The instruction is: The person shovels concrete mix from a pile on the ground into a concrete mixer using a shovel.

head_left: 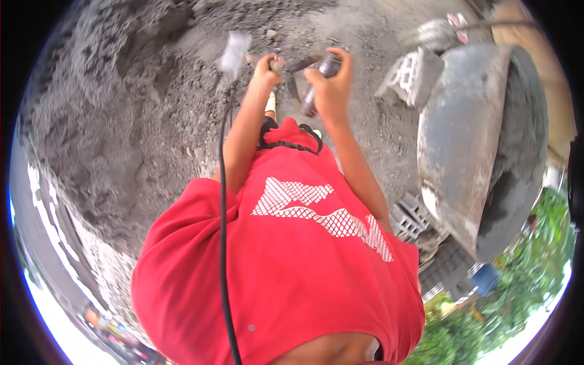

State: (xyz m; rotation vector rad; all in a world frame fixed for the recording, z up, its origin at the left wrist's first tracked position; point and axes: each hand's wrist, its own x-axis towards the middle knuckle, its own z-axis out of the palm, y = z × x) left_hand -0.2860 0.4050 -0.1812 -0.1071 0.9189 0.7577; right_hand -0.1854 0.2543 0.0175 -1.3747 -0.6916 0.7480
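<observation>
Both my hands are closed round a shovel, which reaches out to the left in front of me. My right hand point(331, 91) wraps the dark crossbar of its D-shaped handle point(329, 65). Just to the left, my left hand point(266, 76) grips the shaft near where the handle's two arms meet. Past that hand, the pale blade point(235, 53) is smeared by motion and appears to hang above grey sand point(115, 115). My fingers hide much of the shaft.
At the right is a large curved metal trough point(459, 134) with grey material inside. Broken concrete blocks point(413, 76) lie beside it, another hollow block point(410, 219) nearer me. A black cable point(223, 243) runs down my front. Green plants point(517, 298) and a blue container point(485, 278) stand lower right.
</observation>
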